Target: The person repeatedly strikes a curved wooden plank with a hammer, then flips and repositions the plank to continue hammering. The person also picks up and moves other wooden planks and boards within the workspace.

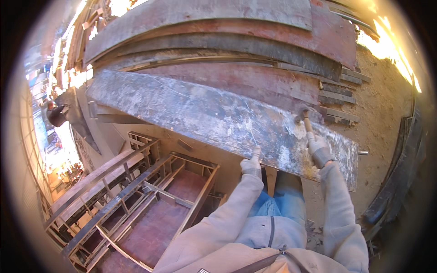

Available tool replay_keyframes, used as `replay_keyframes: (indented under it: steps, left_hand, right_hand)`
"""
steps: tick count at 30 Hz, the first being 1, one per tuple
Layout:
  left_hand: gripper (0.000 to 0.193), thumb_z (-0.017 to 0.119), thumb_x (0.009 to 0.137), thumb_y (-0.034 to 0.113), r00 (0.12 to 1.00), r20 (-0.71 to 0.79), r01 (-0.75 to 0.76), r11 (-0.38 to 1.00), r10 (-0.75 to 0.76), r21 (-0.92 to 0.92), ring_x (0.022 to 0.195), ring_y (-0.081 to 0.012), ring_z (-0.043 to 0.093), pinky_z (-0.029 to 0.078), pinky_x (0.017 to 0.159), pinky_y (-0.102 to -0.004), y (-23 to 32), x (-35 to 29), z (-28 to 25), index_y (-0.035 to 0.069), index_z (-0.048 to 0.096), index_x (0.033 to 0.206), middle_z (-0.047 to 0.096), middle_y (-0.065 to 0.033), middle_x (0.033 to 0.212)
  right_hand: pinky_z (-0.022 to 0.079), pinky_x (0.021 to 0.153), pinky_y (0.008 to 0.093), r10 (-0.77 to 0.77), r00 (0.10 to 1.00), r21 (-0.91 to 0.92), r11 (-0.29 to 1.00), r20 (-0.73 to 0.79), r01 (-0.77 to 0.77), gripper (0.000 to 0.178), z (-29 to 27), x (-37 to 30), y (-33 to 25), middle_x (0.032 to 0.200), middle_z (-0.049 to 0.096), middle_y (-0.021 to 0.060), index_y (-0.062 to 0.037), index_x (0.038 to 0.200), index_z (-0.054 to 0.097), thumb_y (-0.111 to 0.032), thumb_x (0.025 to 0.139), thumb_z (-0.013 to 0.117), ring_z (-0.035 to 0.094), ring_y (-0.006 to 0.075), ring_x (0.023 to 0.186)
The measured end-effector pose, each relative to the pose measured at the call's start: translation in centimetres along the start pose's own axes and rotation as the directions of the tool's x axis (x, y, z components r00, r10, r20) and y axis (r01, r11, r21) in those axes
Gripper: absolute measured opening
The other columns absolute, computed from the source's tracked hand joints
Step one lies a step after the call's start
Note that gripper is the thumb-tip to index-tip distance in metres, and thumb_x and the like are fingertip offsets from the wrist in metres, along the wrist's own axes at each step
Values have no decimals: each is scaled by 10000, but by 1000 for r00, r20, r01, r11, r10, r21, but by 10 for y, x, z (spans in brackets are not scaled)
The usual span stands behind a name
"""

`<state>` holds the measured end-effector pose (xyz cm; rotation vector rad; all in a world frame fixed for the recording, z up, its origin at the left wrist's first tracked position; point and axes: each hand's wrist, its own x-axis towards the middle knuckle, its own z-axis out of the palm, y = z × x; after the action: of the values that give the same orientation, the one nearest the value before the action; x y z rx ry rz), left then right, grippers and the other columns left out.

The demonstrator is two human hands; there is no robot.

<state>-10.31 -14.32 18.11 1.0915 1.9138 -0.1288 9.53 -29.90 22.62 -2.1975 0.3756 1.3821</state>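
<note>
A long, worn board with a scuffed dark surface and whitish patches slants across in front of me. My right hand, in a light glove, is wrapped round the wooden handle of a hammer. The hammer's head is over the board's right part, near its far edge; whether it touches the surface I cannot tell. At the board's near edge is my gloved left hand, its thumb lying on top. The other fingers of that hand appear curled round the edge, partly hidden.
More long reddish and grey boards are stacked beyond. Wooden framed panels with reddish faces lie at the lower left. A short metal rod end juts past the board's right end. Dark planks line the right side. Another person is at the far left.
</note>
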Motion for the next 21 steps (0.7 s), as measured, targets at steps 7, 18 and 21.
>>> replay_keyframes:
  steps: [7,18,21]
  left_hand:
    - [558,802,890,504,986,163,-21,1000,23,-16,685,-196,709,561,560,-360,74,-48,-27,-49,727,906,746,-153,909]
    - [580,611,1061,507,427,759,-457,842,492,-288,1118,-127,646,521,958,-298,169,-43,69,56,630,1425,706,-71,1278]
    - [717,517,998,728,112,908,-570,774,404,-274,1161,-270,666,477,1070,-373,120,-41,43,143,661,1386,725,-111,1179]
  right_hand:
    - [322,337,249,-272,962,546,802,-30,244,444,-45,-160,-11,544,445,-30,-38,1001,604,-453,1120,498,421,80,367]
    - [445,420,248,-159,928,557,829,336,-60,415,-94,-183,-37,643,545,23,13,1177,621,-384,1059,623,534,129,439]
    - [505,461,283,-92,839,472,856,536,-208,449,-80,-166,-40,694,598,39,10,1236,625,-395,1043,625,592,159,482]
